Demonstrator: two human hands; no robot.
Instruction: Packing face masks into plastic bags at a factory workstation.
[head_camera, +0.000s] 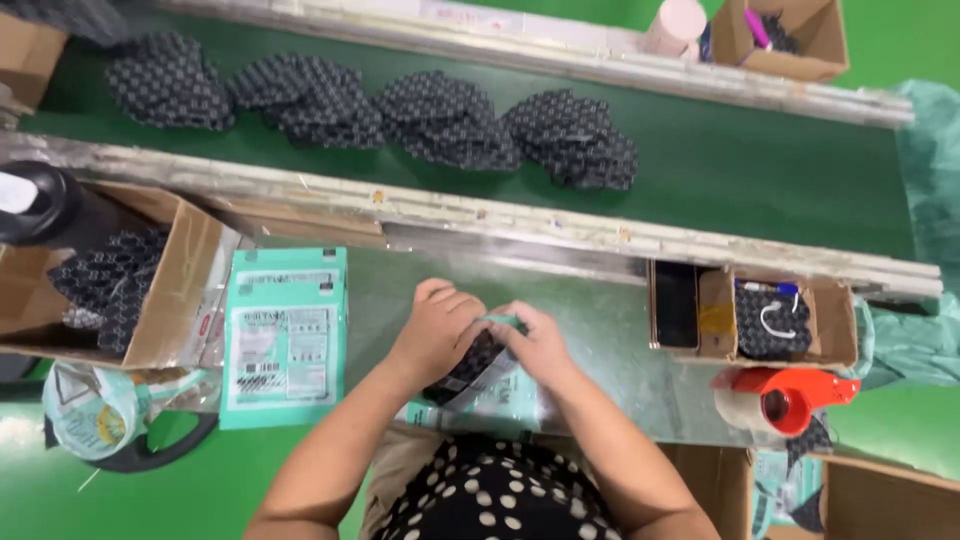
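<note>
At the near edge of a metal worktable (610, 350), just below a green conveyor belt (740, 160), a person works with both hands close together over one small packet. The left hand (435, 335) curls its fingers down over a dark patterned mask (470, 365), pinching it, while the right hand (540, 345) closes on the mouth of a teal and white pouch (490, 400) lying flat under it. The mask sits partly inside that pouch, its lower end showing through the clear face, so the two grips seem to work as a pair: one steadies the opening, the other guides the fabric in.

Just to the left lies a stack of flat teal pouches (284, 335), printed side up and within easy reach. Beyond it an open cardboard box (175, 290) holds more of the dark masks, tipped toward the person. Four loose heaps of the same masks (440, 120) rest in a row on the belt, well apart from the hands. To the right, a small cardboard tray (830, 320) holds one mask and a pen, and a red tape dispenser (785, 395) sits near it at the table's corner.
</note>
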